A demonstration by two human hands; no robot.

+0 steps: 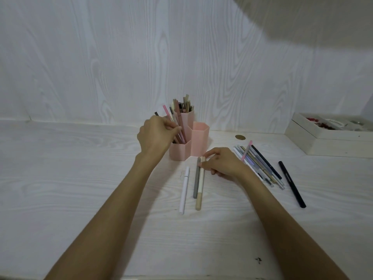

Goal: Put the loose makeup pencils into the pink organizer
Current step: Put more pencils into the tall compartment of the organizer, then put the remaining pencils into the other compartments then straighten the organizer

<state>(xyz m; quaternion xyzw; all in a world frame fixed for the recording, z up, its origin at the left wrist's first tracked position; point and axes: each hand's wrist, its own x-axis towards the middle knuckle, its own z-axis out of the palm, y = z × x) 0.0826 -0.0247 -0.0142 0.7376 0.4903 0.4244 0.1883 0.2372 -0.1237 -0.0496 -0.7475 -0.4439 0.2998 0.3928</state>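
Scanned the pencils (260, 164), the organizer (187, 142) and the box (331, 136) for lettering; found nothing legible, no label, brand or number anywhere.

I am sitting at a white table (60, 178) with a pale wood grain running across it, and the same whitewashed wood pattern is covering the wall (101, 57) rising straight from the table's far edge. Soft, even light is falling over everything, throwing only faint shadows. Toward the far right corner a cream box (314, 142) is sitting open, small red bits showing inside. A small brass-coloured disc (240, 137) is lying flat near the far edge. A dark scuff (258, 260) is marking the surface near the front edge. Something blurred and greyish (312, 21) is filling my upper right view.
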